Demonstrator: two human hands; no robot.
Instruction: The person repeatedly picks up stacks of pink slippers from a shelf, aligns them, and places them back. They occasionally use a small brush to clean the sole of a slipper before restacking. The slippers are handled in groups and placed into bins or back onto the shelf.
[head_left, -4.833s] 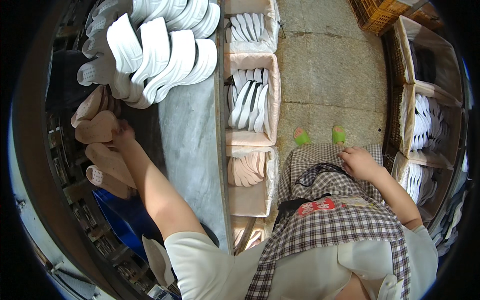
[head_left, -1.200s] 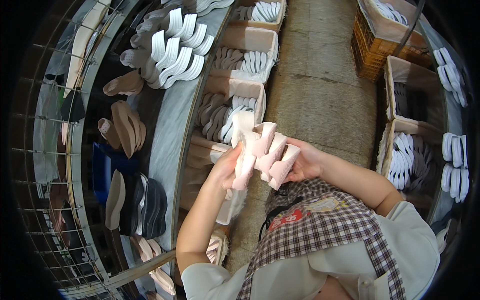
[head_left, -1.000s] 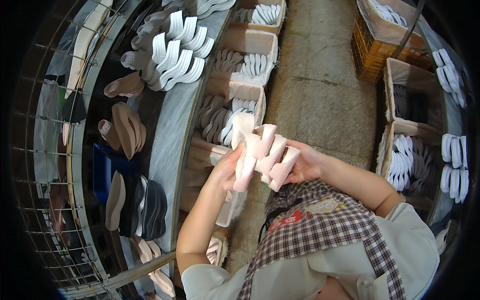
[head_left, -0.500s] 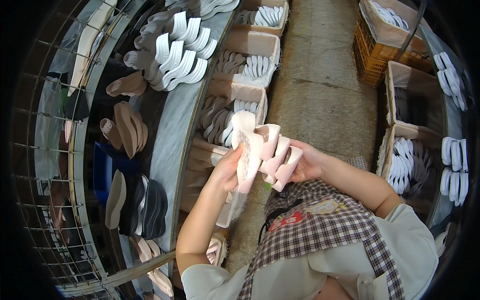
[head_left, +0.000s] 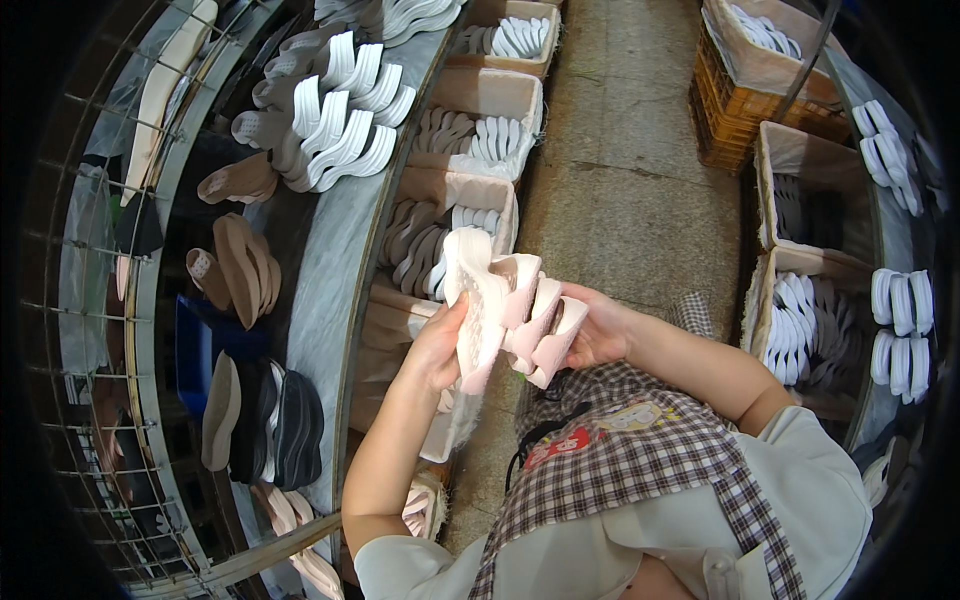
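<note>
A bundle of pale pink shoe soles, several of them thick-edged, is held up between both hands in front of my checked apron. My left hand is closed round the left side of the bundle, its thumb on the leftmost sole. That sole stands upright with its face turned towards me. At the other side, my right hand grips the far ends of the remaining soles, which fan out in an overlapping row. Most of the right fingers are hidden behind the soles.
To the left, a metal-topped bench carries white soles, brown soles and dark soles. A blue bin and wire grid lie beyond. Cloth-lined crates of soles line the aisle; another lined crate stands right.
The whole view has shifted slightly, so most things sit further left. Both hands keep hold of the pink soles, whose arrangement looks nearly the same.
</note>
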